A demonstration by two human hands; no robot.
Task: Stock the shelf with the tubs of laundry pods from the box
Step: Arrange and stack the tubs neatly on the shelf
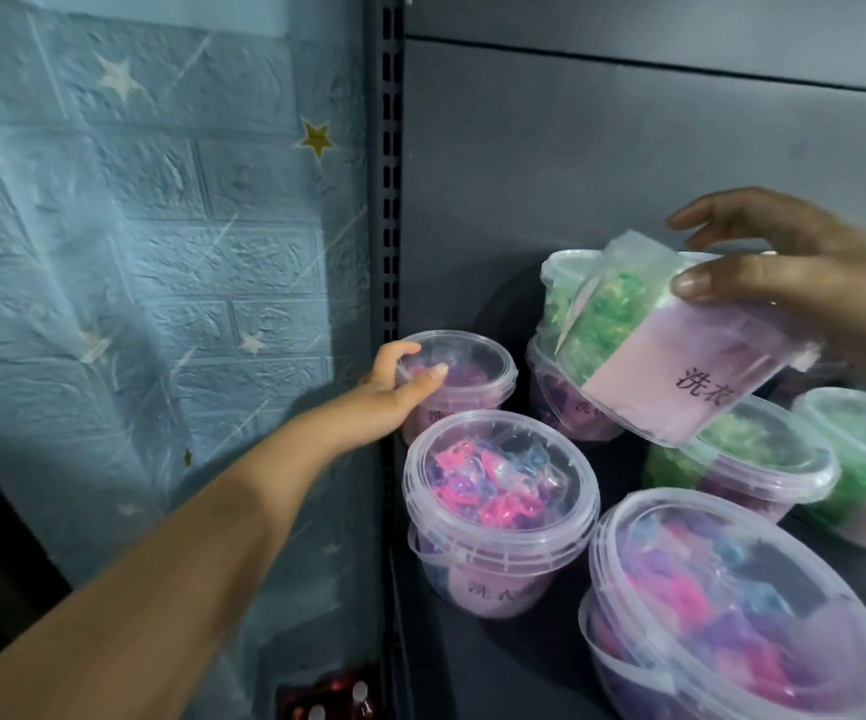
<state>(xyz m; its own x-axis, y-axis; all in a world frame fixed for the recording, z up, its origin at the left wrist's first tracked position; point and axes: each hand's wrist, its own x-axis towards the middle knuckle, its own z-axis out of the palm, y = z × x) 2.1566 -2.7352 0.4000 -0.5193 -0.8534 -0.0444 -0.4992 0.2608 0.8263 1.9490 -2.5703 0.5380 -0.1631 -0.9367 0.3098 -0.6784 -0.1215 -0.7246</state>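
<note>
Clear plastic tubs of laundry pods stand on a dark grey shelf (472, 662). My left hand (394, 387) grips the rim of the back-left tub of pink and purple pods (467, 376). My right hand (805, 262) holds a tub of green pods with a pink label (664, 350), tilted in the air above the stocked tubs. A pink-pod tub (498, 506) stands in front of the back-left one, and another (732, 610) is nearest me. Green-pod tubs (753, 459) sit at the right. The box is out of view.
The shelf's grey back panel (628, 163) rises behind the tubs. A slotted upright post (391, 174) marks the shelf's left edge. Left of it is a blue brick-pattern wall with stars (161, 226). A red package (332, 698) lies low by the post.
</note>
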